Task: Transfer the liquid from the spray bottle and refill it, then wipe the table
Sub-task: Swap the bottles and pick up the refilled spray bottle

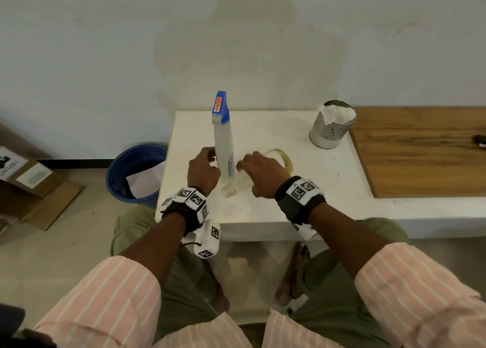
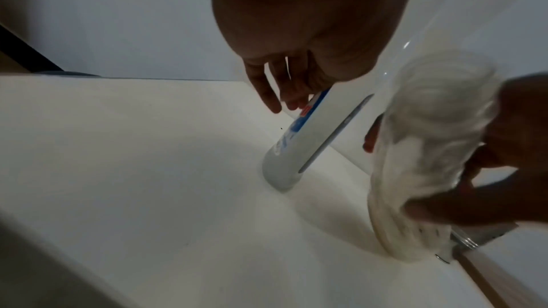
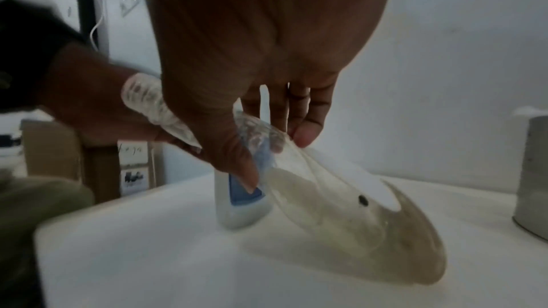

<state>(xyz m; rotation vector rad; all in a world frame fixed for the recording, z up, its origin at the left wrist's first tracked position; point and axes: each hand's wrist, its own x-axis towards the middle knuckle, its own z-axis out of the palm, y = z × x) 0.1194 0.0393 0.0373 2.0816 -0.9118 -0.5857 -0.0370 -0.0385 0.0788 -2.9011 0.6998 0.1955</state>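
Note:
A tall translucent spray bottle (image 1: 223, 148) with a blue trigger head stands upright on the white table (image 1: 315, 198). My left hand (image 1: 210, 157) is just left of it, its straight fingers (image 2: 267, 95) hanging beside the bottle's (image 2: 296, 146) label. I cannot tell whether they touch it. A clear, yellowish funnel (image 1: 284, 158) lies tilted on the table right of the bottle, spout toward me. My right hand (image 1: 259, 171) grips its neck; in the right wrist view the thumb and fingers (image 3: 305, 132) pinch the funnel (image 3: 355, 224) against the bottle's (image 3: 240, 207) base.
A perforated metal cup (image 1: 331, 129) stuffed with white cloth stands at the table's back right. A wooden board (image 1: 420, 150) covers the bench further right. On the floor to the left are a blue bucket (image 1: 126, 179) and cardboard boxes (image 1: 34, 187).

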